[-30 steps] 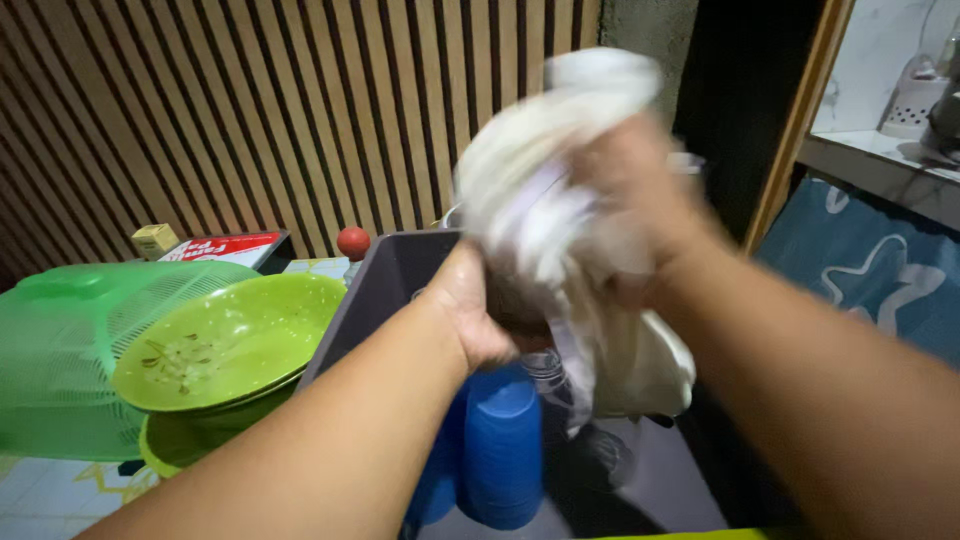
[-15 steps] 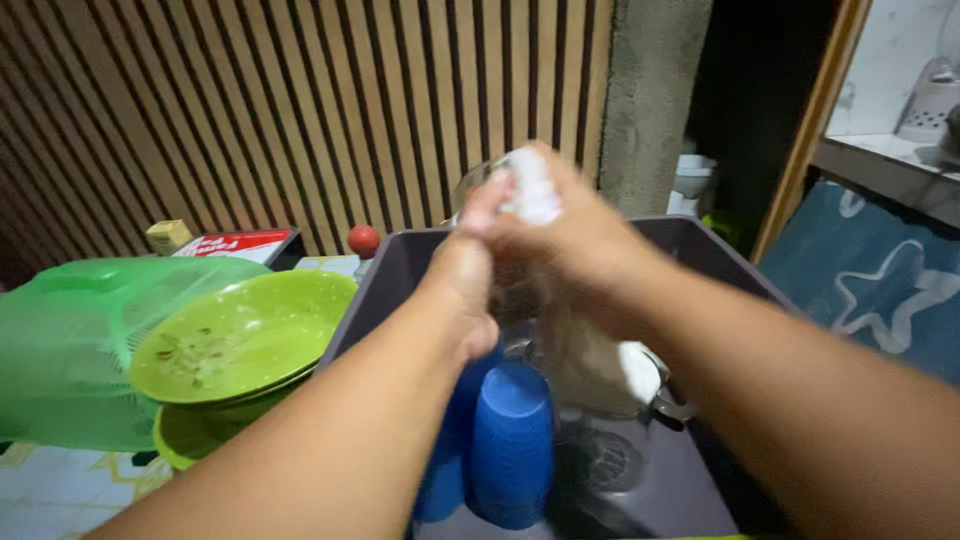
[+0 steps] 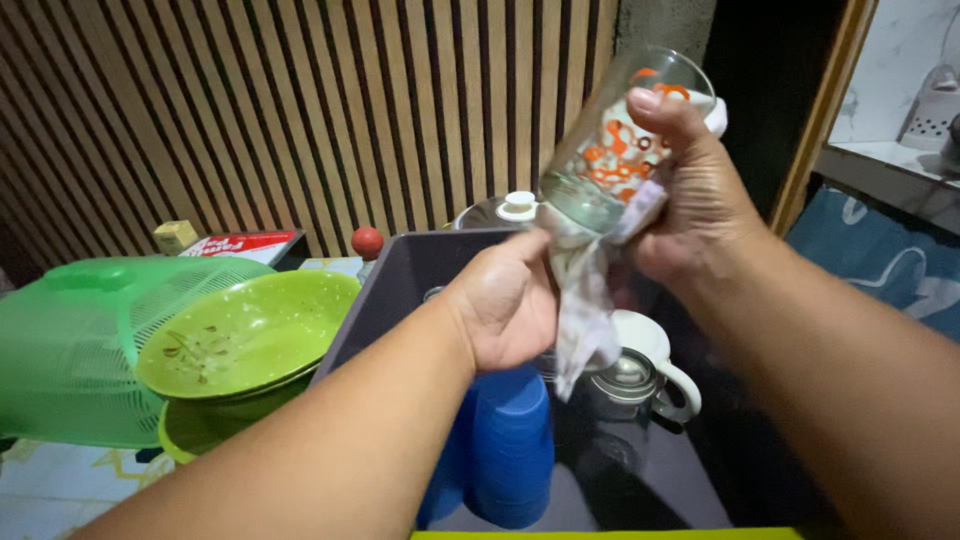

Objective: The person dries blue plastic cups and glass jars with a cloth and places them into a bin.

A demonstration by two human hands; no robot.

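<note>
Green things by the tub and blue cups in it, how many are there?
Green bowls: 2 in a stack
Green mesh cover: 1
Blue cups: 2, though part hidden by the left hand
Total: 5

Two packages are seen at the left, against the slatted wooden wall. A flat rectangular box (image 3: 240,244), red on top with white lettering and a pale edge, is laid on a dark surface behind the green dishes. Just to its left, a small cube-shaped carton (image 3: 176,236) in pale yellow is set upright, close to the wall and near the box; whether the two touch cannot be told. No screens or signs are shown, and no separate labels can be made out.
</note>
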